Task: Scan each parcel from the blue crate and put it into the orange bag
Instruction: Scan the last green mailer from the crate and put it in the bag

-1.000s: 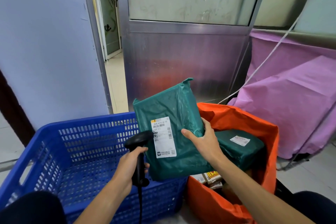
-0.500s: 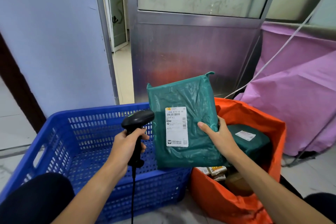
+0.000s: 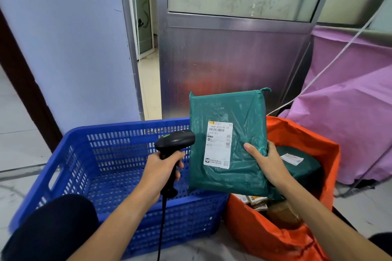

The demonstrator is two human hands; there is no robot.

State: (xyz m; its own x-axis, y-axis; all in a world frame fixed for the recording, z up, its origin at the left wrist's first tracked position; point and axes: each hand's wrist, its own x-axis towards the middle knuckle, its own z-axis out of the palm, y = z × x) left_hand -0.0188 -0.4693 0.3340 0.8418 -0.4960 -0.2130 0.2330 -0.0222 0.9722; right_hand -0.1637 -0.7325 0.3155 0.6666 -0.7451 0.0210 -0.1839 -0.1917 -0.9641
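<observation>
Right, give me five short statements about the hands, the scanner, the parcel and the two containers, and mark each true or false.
1. The left hand grips the black scanner. True.
2. The right hand holds the green parcel label-down. False: its white label faces the camera.
3. The blue crate shows no parcels inside. True.
4. The orange bag is empty. False: it holds another green parcel and boxes.
5. The scanner is cordless. False: a cable hangs below it.

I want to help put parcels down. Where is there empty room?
The blue crate looks bare inside, between its perforated walls. The orange bag is crowded: a green parcel and small boxes already fill it, leaving only a gap near its front edge.
</observation>
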